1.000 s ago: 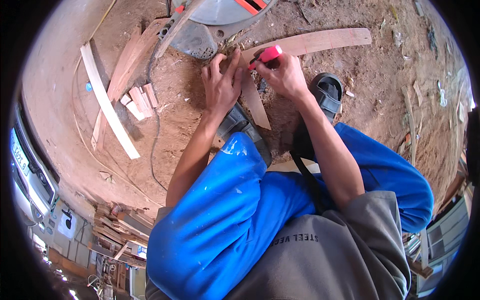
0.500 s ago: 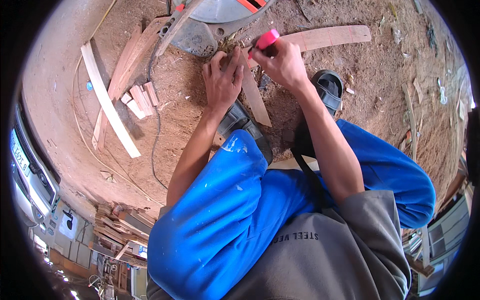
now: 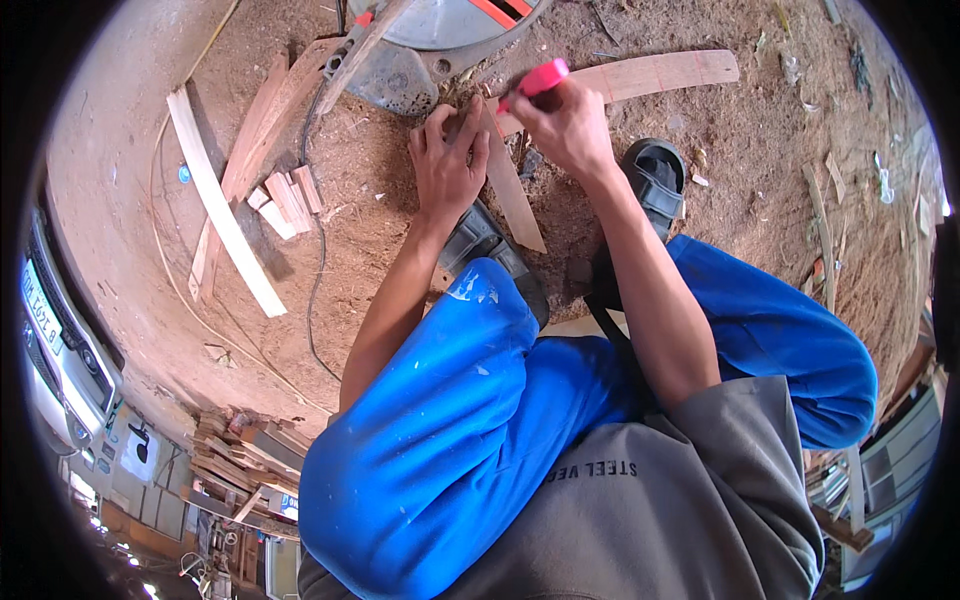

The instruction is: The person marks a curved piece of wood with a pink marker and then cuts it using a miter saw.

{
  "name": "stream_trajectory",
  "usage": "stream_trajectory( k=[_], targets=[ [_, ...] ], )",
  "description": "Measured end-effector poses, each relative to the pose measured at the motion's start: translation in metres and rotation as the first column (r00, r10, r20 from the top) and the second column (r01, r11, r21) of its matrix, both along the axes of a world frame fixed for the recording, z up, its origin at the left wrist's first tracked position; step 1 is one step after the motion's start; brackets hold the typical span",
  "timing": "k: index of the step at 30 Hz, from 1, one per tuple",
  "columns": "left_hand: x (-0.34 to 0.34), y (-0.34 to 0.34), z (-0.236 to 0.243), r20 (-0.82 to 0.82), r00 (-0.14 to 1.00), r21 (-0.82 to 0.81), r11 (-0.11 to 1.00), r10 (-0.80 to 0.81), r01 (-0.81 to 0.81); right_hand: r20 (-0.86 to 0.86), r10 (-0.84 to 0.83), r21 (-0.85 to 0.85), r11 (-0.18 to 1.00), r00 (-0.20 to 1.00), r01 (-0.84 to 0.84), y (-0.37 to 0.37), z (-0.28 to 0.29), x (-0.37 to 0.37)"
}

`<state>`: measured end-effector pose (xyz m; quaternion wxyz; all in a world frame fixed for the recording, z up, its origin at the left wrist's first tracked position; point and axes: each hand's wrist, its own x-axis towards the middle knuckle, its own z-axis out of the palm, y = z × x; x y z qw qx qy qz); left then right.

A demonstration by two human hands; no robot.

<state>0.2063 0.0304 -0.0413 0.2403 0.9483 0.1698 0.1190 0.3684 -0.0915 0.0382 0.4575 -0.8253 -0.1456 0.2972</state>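
Note:
A pink marker (image 3: 543,78) is gripped in my right hand (image 3: 578,132), its tip down at the crossing of two pieces of wood. The long, slightly curved wooden strip (image 3: 665,74) runs off to the right and carries several thin red cross lines. Over its left end lies a short wooden strip (image 3: 516,208), slanting down toward my feet. My left hand (image 3: 447,172), fingers bent and thumb alongside, holds the upper end of this short strip against the long one. The marker's tip is partly hidden by my right fingers.
A grey power tool with a round disc (image 3: 425,25) stands at the far edge. Left of me lie a pale wooden strip (image 3: 225,205), small wood blocks (image 3: 290,200) and a dark cable (image 3: 318,270). My sandals (image 3: 655,185) flank the work. A car (image 3: 60,330) is at far left.
My right hand and the marker have shifted very slightly, with the tip still at the crossing. The left hand stays on the wood. The whole view has moved a little.

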Motion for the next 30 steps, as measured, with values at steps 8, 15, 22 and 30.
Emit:
stream_trajectory(
  k=[8, 15, 22, 30],
  targets=[
    [0.004, -0.001, 0.006, 0.003, 0.999, 0.053, 0.998, -0.033, 0.033, 0.146, -0.146, 0.2, 0.973, 0.978, 0.116, 0.023, -0.004, 0.016],
    [0.01, -0.017, 0.023, -0.056, 0.998, 0.056, 0.998, 0.012, -0.009, -0.109, -0.225, 0.305, 0.92, 0.968, 0.248, -0.072, 0.052, 0.049],
    [0.013, -0.038, 0.043, -0.147, 0.972, 0.063, 0.982, 0.185, -0.178, -0.293, -0.327, 0.434, 0.792, 0.898, 0.43, -0.141, 0.12, 0.035],
    [-0.036, -0.001, 0.047, 0.154, 0.853, -0.242, 0.856, 0.498, -0.456, -0.4, -0.273, 0.511, 0.726, 0.875, 0.46, -0.167, 0.155, 0.009]
  ],
)
